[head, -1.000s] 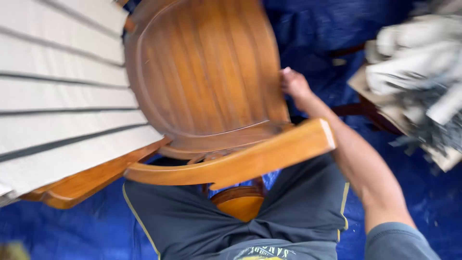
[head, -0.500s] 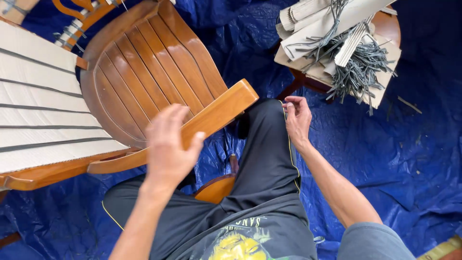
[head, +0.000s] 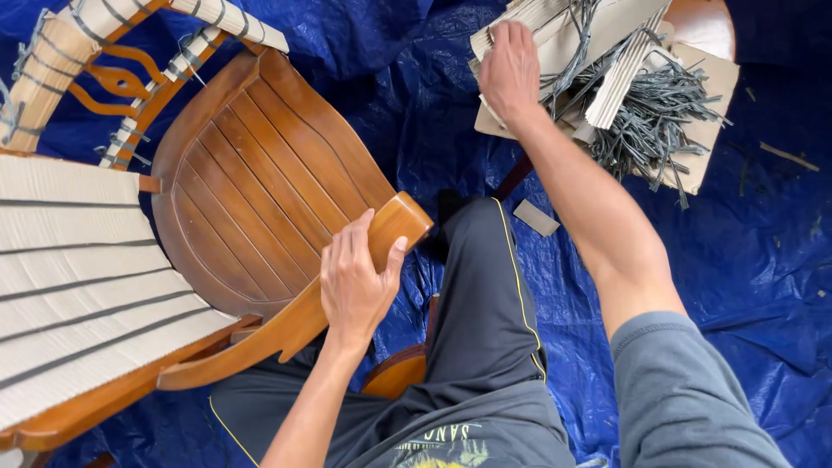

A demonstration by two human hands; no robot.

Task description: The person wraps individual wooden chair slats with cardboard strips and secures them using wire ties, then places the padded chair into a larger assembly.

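White corrugated wrap [head: 82,286] with dark straps covers the chair part at 9 o'clock; more strapped wrap on the frame [head: 52,65] at 10 o'clock. Wooden chair [head: 251,191] lies tilted on the blue tarp [head: 763,286], slatted seat facing up, centre-left of view.

Left hand [head: 355,282] sits near centre, slightly toward 7 o'clock. It's clamped over the chair's armrest [head: 381,238]: 4 fingers together, curled over the rail's left side, thumb on the right edge near the rail's rounded end. Firm contact, rail runs from 7 o'clock up toward 1 o'clock.

Person is seated, dark trousers with a yellow side stripe [head: 485,303] at 6 o'clock, grey sleeve [head: 685,390] at 5 o'clock. A small cardboard scrap [head: 536,217] lies on the tarp just beside the knee.

Right hand [head: 510,69] is out at 12 o'clock, arm fully extended, palm down on a stack of cardboard pieces [head: 607,52]. Fingers reach over the stack's far edge, close together; cannot tell if they're pinching a sheet or just resting. Back of hand hides the fingertips.

Bundle of grey strap offcuts [head: 659,130] lies on the same stack at 1 o'clock, just right of the right hand. Stack rests on a round wooden stool [head: 702,26], rim showing at 1 o'clock.
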